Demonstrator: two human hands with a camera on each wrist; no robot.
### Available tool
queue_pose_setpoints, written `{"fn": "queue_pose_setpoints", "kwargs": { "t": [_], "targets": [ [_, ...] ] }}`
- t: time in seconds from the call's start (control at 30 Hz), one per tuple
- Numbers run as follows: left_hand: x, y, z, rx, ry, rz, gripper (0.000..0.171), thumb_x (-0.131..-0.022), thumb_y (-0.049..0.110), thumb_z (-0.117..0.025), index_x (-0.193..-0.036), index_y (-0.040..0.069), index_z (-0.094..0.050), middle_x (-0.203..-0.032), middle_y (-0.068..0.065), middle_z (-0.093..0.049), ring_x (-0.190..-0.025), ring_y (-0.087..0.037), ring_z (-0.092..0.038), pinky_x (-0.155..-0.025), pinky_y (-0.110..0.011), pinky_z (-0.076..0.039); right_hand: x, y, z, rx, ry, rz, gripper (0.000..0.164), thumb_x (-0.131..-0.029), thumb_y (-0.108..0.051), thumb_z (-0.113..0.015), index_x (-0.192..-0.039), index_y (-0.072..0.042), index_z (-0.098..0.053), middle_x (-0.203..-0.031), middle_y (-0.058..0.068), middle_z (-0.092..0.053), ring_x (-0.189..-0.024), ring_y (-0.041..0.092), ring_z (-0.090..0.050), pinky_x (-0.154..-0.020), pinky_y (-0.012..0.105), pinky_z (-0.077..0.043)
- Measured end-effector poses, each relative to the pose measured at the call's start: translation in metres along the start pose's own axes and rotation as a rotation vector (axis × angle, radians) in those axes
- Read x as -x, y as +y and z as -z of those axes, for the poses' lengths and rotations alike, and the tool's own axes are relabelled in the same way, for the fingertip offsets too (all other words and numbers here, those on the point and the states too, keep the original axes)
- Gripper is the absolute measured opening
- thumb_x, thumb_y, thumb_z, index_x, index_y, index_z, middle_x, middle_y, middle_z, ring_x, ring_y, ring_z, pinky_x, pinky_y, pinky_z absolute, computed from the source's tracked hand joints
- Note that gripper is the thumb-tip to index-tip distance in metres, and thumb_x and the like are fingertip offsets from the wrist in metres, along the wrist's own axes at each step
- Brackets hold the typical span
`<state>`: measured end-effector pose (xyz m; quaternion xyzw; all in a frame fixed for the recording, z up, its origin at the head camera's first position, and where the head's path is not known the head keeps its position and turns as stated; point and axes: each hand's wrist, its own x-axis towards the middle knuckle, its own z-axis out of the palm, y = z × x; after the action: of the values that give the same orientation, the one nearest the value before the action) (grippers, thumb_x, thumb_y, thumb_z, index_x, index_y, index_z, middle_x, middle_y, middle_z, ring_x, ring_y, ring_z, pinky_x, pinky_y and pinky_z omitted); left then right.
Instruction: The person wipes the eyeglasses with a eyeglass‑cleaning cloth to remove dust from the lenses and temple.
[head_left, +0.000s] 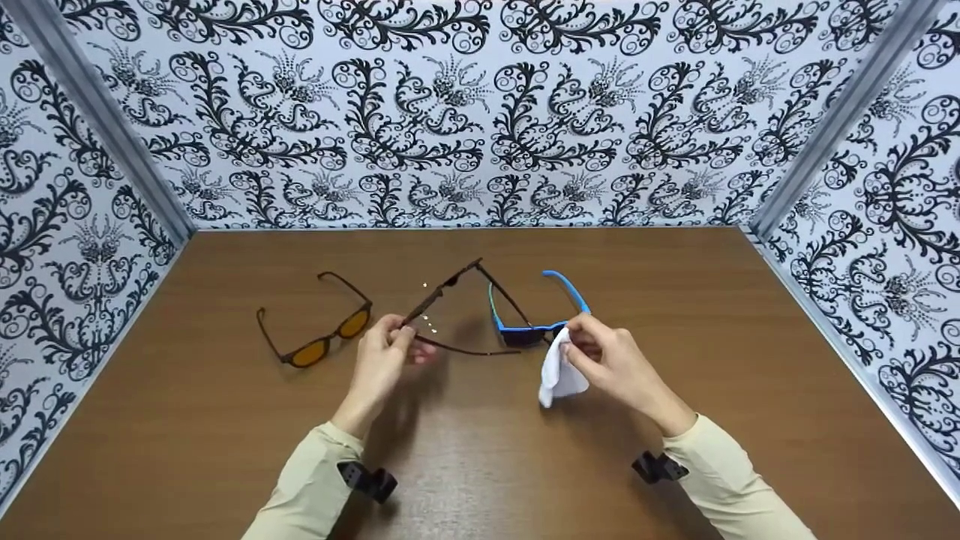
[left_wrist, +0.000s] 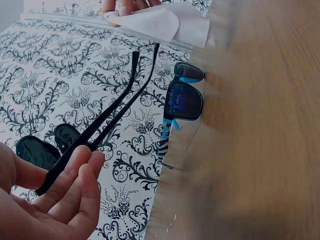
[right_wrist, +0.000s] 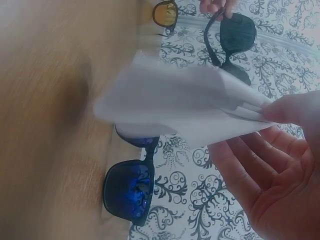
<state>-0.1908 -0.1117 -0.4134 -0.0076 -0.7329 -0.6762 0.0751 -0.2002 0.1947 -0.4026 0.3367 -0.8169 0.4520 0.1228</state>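
My left hand pinches a pair of dark sunglasses at one end of the frame, by the hinge. Both temples are unfolded and point to the right, above the table. In the left wrist view the fingers grip the sunglasses by the temple's base. My right hand pinches a white cloth between thumb and fingertips, and it hangs down in folds. In the right wrist view the cloth spreads out from the thumb. Blue-framed sunglasses lie just behind the cloth, partly covered by it.
Glasses with orange lenses lie unfolded on the wooden table, left of my left hand. Patterned black-and-white walls close off the back and both sides. Black wrist cameras are strapped over the pale sleeves.
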Motion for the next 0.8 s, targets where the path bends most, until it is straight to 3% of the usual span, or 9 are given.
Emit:
{"fn": "queue_pose_setpoints", "kwargs": {
  "t": [0.1, 0.3, 0.57, 0.8],
  "targets": [
    [0.001, 0.001, -0.001, 0.010, 0.001, -0.008, 0.007, -0.096, -0.004, -0.045, -0.100, -0.009, -0.050, -0.076, -0.022, -0.068, -0.072, -0.036, -0.068, -0.067, -0.039, -0.058, 0.000, 0.001, -0.002, 0.018, 0.004, 0.020, 0.016, -0.086, 0.011, -0.063, -0.099, 0.005, -0.058, -0.084, 0.010, -0.070, -0.071, 0.025, -0.068, -0.061, 0.034, -0.057],
    [0.004, 0.003, -0.005, 0.039, -0.015, -0.008, 0.009, -0.097, -0.005, -0.045, -0.100, -0.010, -0.052, -0.077, -0.022, -0.068, -0.072, -0.033, -0.068, -0.066, -0.035, -0.058, -0.003, 0.003, -0.004, 0.074, 0.067, 0.004, 0.013, -0.085, 0.009, -0.063, -0.097, 0.002, -0.061, -0.086, 0.007, -0.068, -0.073, 0.018, -0.067, -0.063, 0.031, -0.057],
    [0.010, 0.010, -0.009, 0.034, -0.080, -0.015, 0.010, -0.096, -0.002, -0.047, -0.100, -0.009, -0.053, -0.077, -0.022, -0.068, -0.072, -0.033, -0.069, -0.065, -0.035, -0.058, -0.003, 0.008, -0.008, 0.361, 0.225, 0.051, 0.012, -0.082, 0.001, -0.070, -0.091, -0.004, -0.065, -0.078, -0.002, -0.057, -0.063, 0.006, -0.053, -0.052, 0.022, -0.046],
    [0.016, 0.015, -0.011, -0.036, -0.138, -0.026, 0.008, -0.094, -0.002, -0.050, -0.097, -0.008, -0.054, -0.075, -0.017, -0.063, -0.067, -0.026, -0.068, -0.070, -0.040, -0.058, -0.004, 0.009, -0.014, 0.421, 0.258, 0.043, 0.011, -0.084, -0.001, -0.070, -0.091, -0.006, -0.064, -0.075, -0.003, -0.056, -0.063, 0.007, -0.055, -0.052, 0.024, -0.048]
  ]
}}
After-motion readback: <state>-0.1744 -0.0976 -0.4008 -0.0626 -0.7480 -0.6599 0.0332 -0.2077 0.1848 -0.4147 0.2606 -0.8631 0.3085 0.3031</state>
